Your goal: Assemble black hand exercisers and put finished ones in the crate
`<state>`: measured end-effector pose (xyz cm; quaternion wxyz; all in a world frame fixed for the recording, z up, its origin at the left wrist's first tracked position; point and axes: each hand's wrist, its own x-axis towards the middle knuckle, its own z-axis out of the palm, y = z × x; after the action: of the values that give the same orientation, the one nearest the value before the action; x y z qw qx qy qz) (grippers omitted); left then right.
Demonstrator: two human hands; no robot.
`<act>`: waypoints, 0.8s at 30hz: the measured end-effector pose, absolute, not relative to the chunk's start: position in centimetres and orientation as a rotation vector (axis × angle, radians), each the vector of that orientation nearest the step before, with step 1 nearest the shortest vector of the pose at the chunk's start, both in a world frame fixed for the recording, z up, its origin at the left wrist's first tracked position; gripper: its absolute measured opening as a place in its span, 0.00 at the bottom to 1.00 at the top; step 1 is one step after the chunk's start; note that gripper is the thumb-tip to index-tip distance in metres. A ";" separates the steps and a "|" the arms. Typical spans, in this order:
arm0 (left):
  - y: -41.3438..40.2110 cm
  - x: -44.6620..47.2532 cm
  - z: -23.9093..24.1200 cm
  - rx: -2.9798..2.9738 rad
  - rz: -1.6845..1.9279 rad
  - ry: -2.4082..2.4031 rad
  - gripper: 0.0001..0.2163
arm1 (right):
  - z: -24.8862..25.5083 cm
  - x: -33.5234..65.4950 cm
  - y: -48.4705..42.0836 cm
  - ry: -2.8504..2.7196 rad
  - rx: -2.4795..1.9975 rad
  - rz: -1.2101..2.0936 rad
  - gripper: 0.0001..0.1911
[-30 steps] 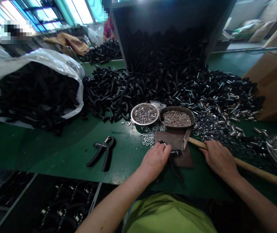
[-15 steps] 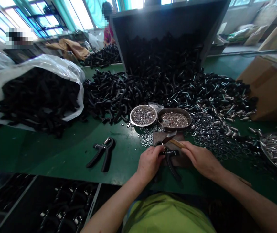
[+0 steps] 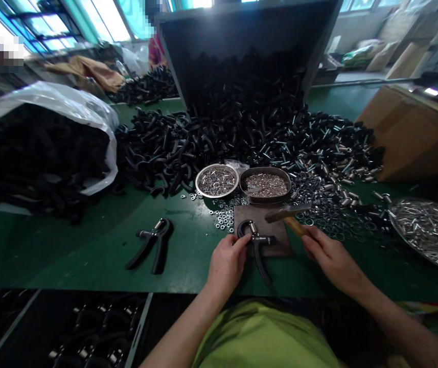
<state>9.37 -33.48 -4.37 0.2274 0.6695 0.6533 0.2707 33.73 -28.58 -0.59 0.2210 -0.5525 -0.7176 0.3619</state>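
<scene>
Our left hand (image 3: 226,263) holds the hand grip (image 3: 256,244) on the brown plate (image 3: 280,241), fingers closed on its handle. Our right hand (image 3: 328,258) clasps the hammer (image 3: 287,213) raised just above it. One finished grip (image 3: 152,244) lies at the left, and many loose parts (image 3: 249,117) lie behind, so we judge much work is left.

We see a gripper (image 3: 256,244) with matt black handles and a shiny metal spring, on a dull brown plate (image 3: 280,248). The hammer (image 3: 294,225) has a bare wooden handle. The dishes (image 3: 197,182) are glossy metal and the bench (image 3: 88,250) is smooth green.
</scene>
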 end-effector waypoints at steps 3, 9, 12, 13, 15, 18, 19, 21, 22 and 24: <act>-33.3 8.6 -4.3 1.538 0.950 1.622 0.15 | -0.7 35.0 -29.3 -1.661 -1.526 1.174 0.17; -33.4 7.9 -4.3 0.956 1.021 1.380 0.15 | 0.6 34.2 -31.0 -1.688 -1.444 1.218 0.19; -33.5 7.9 -4.5 0.943 1.014 1.391 0.16 | 1.7 33.4 -31.4 -1.810 -1.343 1.073 0.20; -33.5 7.9 -4.6 0.954 1.008 1.401 0.16 | 1.9 33.2 -31.4 -1.874 -1.314 1.005 0.19; -33.4 7.9 -4.7 0.975 0.998 1.421 0.15 | 2.4 32.7 -31.1 -2.042 -1.282 0.889 0.18; -33.3 7.7 -4.7 0.979 1.000 1.439 0.14 | 2.7 32.4 -30.6 -2.225 -1.270 0.802 0.18; -33.3 7.7 -4.6 0.972 1.007 1.434 0.14 | 2.6 32.5 -30.4 -2.233 -1.275 0.761 0.18; -33.4 7.7 -4.4 0.939 1.019 1.398 0.15 | 1.9 33.2 -30.2 -2.237 -1.290 0.620 0.19; -33.5 7.8 -4.3 0.913 1.023 1.365 0.16 | 1.3 33.8 -30.1 -2.244 -1.313 0.513 0.19; -33.7 8.3 -4.0 0.807 1.032 1.295 0.16 | -0.5 35.3 -29.9 -2.285 -1.397 0.267 0.20</act>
<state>8.29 -33.69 -4.04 0.6049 0.3486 0.5599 0.4461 35.26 -29.89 -0.51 0.2234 -0.5059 -0.8275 0.0967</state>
